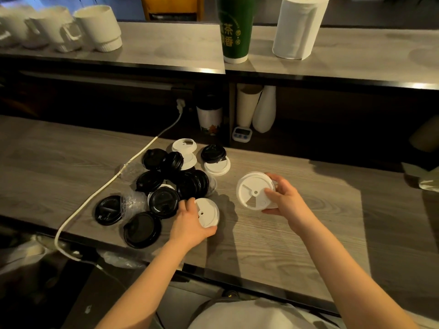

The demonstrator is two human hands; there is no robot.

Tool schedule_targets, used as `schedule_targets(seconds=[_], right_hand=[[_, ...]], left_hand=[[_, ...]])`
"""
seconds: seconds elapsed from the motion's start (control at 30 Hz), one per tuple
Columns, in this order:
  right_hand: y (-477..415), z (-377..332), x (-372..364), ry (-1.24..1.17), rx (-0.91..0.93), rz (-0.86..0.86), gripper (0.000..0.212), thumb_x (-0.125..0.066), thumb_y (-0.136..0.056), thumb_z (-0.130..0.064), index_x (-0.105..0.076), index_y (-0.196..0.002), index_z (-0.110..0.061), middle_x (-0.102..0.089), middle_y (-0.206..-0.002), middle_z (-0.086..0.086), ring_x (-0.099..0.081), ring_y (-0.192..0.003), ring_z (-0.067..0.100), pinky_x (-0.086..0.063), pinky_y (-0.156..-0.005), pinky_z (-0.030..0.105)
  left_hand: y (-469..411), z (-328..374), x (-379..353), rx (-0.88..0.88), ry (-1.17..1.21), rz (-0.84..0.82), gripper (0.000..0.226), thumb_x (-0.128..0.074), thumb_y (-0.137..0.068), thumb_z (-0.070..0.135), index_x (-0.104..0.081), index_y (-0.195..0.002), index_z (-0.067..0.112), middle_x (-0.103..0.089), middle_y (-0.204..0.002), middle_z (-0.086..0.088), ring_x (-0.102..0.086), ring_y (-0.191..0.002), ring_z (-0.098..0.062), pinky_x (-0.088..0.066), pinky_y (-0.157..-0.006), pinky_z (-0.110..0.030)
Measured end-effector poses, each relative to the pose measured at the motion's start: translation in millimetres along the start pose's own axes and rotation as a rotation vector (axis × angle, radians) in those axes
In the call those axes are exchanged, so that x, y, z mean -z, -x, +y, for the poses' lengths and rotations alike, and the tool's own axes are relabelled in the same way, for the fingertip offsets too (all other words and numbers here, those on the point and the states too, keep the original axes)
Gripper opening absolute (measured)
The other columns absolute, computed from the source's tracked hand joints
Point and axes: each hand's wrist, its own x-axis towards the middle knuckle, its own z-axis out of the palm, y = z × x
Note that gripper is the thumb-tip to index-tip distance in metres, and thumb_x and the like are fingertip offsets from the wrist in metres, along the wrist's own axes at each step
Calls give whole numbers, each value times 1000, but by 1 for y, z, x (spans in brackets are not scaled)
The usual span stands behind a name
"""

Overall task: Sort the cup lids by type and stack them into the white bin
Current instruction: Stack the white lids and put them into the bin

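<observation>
The left hand (pixel 190 225) grips a white lid (pixel 209 213) on the wooden counter (pixel 297 245). At two o'clock from it, the right hand (pixel 286 199) holds a second white lid (pixel 253 191), tilted up. The jumbled lid pile (pixel 164 201) lies at eleven o'clock of the left hand.

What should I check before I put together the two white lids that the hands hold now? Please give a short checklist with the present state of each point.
1. The right hand holds the slotted white lid at its rim: ok.
2. The left hand grips the second white lid at the edge of the pile: ok.
3. Both held lids are the same type: cannot tell. Both are white, but the hand half hides the second one.
4. The white bin is ready to receive them: not ok, no bin is in view.
5. The pile is sorted: not ok, black lids and loose white lids lie mixed.
</observation>
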Motion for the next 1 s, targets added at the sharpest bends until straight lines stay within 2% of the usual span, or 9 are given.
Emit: schedule_targets(seconds=[0.07,0.23,0.37,0.47,0.6,0.7,0.8,0.9,1.0], right_hand=[[4,-4,6,-6,25,12,29,-49,-96,-12,-51,-119,-29,-57,-106,0,-60,-94,17,-59,-71,37],[21,-11,41,-50,65,123,31,-48,-97,-13,-51,-125,-26,-58,-105,2,-61,-91,17,-58,-66,35],[43,-14,87,-92,66,245,30,-47,-97,-14,-51,-123,-28,-58,-104,1,-61,-89,17,-58,-63,31],[59,-18,123,-117,89,325,27,-48,-96,-14,-56,-115,-33,-60,-103,-2,-62,-86,12,-57,-59,27],[86,-24,181,-118,138,403,28,-56,-92,-13,-59,-113,-32,-64,-103,-3,-64,-88,14,-55,-58,27],[107,-28,231,-111,191,450,38,-66,-84,-7,-58,-113,-30,-63,-107,1,-63,-93,18,-52,-53,22],[124,-28,281,-50,191,512,51,-73,-78,-6,-54,-121,-28,-62,-111,0,-61,-97,18,-56,-59,29],[135,-25,334,24,153,586,55,-73,-79,-11,-51,-124,-31,-58,-113,-3,-58,-99,17,-54,-63,29],[140,-20,391,74,160,603,48,-71,-80,-11,-54,-117,-36,-60,-111,-1,-61,-92,19,-50,-58,26]], left_hand=[[4,15,11,-83,35,54,95,-76,-65,45,-24,-138,15,-27,-135,-7,-39,-124,-29,-39,-96,-36],[0,70,35,-238,151,116,97,-78,-66,41,-22,-141,16,-24,-138,-5,-34,-126,-24,-33,-98,-30],[1,128,35,-370,213,75,102,-78,-70,35,-13,-147,15,-20,-146,-5,-31,-129,-18,-27,-97,-22],[8,169,26,-435,265,50,105,-78,-70,32,-10,-148,17,-20,-149,-4,-26,-136,-20,-25,-104,-25],[21,229,11,-496,330,17,105,-79,-71,31,-9,-149,18,-20,-151,-2,-27,-135,-19,-27,-101,-25],[32,279,-3,-600,318,14,99,-78,-71,31,-15,-146,16,-23,-145,0,-33,-125,-13,-26,-91,-18],[42,326,-20,-678,310,-23,95,-78,-72,31,-19,-144,18,-22,-143,2,-29,-114,-1,-26,-88,-9],[53,369,-43,-703,304,-42,99,-78,-71,36,-15,-146,22,-19,-145,5,-30,-126,-8,-27,-93,-16],[64,406,-68,-714,286,-41,98,-78,-71,37,-16,-146,21,-20,-145,5,-29,-128,-9,-26,-92,-15]])
